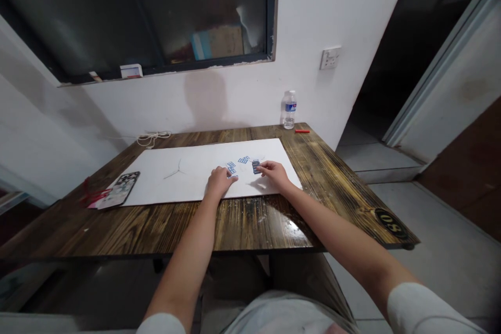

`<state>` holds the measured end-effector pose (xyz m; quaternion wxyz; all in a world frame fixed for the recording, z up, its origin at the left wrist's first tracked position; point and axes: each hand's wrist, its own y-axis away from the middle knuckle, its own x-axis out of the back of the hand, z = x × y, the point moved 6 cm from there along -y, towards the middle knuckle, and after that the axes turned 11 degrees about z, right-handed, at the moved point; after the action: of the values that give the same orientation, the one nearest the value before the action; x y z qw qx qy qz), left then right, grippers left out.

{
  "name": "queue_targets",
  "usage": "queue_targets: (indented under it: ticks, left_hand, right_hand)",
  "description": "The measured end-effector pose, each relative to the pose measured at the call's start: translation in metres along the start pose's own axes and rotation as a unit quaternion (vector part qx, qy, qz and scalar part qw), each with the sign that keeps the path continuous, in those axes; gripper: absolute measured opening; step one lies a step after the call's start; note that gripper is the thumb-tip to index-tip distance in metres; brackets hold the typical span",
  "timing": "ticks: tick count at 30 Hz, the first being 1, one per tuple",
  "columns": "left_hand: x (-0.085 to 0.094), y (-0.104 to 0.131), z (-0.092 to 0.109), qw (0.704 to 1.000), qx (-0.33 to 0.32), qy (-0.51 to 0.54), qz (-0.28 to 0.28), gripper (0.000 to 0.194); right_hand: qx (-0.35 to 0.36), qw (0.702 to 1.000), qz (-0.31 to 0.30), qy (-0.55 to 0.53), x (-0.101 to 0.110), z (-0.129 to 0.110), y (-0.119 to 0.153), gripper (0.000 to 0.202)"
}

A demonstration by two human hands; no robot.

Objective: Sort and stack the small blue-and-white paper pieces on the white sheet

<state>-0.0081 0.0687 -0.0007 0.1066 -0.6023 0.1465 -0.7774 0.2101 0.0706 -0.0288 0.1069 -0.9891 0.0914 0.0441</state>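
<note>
Left hand [221,182]: thumb and forefinger apart beside blue pieces [231,167], contact unclear | right hand [274,175]: fingertips together, seemingly pinching dark piece [255,165] | step: apparently handling pieces; next calls for light fingertip control | pieces on white board [195,159], atop table [332,180]

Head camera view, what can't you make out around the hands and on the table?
Head view throughout:
Small blue-and-white rectangular pieces: too small to show any markings.
Bare left hand: its own fingers hide whether it holds a piece.
Bare right hand: too small to tell whether it pinches or touches the dark-blue cluster.
Clear plastic bottle with blue label: lettering too small.
</note>
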Motion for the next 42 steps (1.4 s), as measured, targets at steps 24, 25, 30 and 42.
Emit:
queue_targets:
  ticks: [24,25,30,42]
  left_hand:
    - [-0.004,-0.001,0.000,0.997,0.018,0.074,-0.020,0.021]
    - [-0.004,0.000,0.000,0.996,0.026,0.081,-0.017,0.023]
    - [0.000,0.001,0.007,0.995,0.023,0.095,-0.018,0.015]
    - [0.006,-0.006,0.021,0.950,0.025,0.307,0.044,0.021]
  right_hand:
    - [-0.003,1.000,0.004,0.000,0.000,-0.002,0.002,0.038]
    - [-0.001,1.000,0.004,0.001,0.000,-0.002,0.002,0.038]
    - [0.002,1.000,0.002,0.008,0.000,-0.004,0.002,0.037]
    - [0.003,1.000,0.005,-0.003,-0.001,-0.002,0.000,0.036]
